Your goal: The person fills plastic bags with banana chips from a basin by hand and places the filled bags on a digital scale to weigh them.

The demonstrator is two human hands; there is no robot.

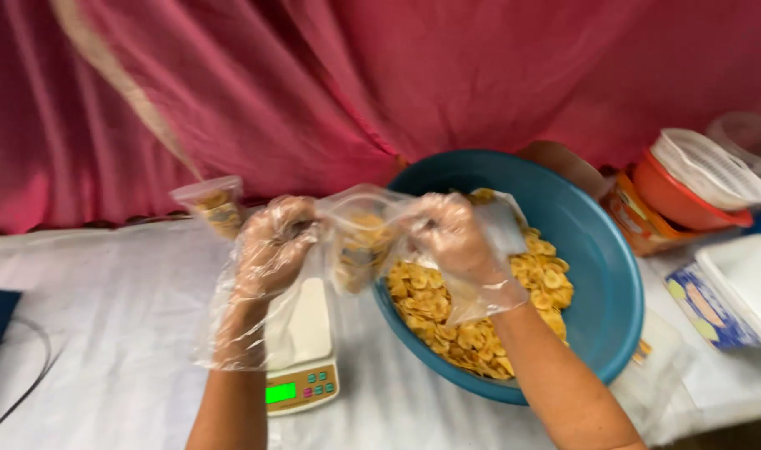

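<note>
Both my hands wear loose clear plastic gloves. My left hand [272, 246] and my right hand [451, 233] each grip the top of a small clear plastic bag [360, 242] that holds some yellow banana chips, keeping it in the air above the near left rim of a large blue basin [601, 283]. The basin is tilted and holds a heap of yellow banana chips [472, 308]. Below my left hand stands a small white kitchen scale [301, 350] with a lit green display.
A filled bag of chips [214, 204] stands at the back left against a red curtain [314, 83]. At the right are an orange bowl with a white strainer [697, 179], a white container [751, 279] and a printed box. A white cloth [105, 317] covers the table.
</note>
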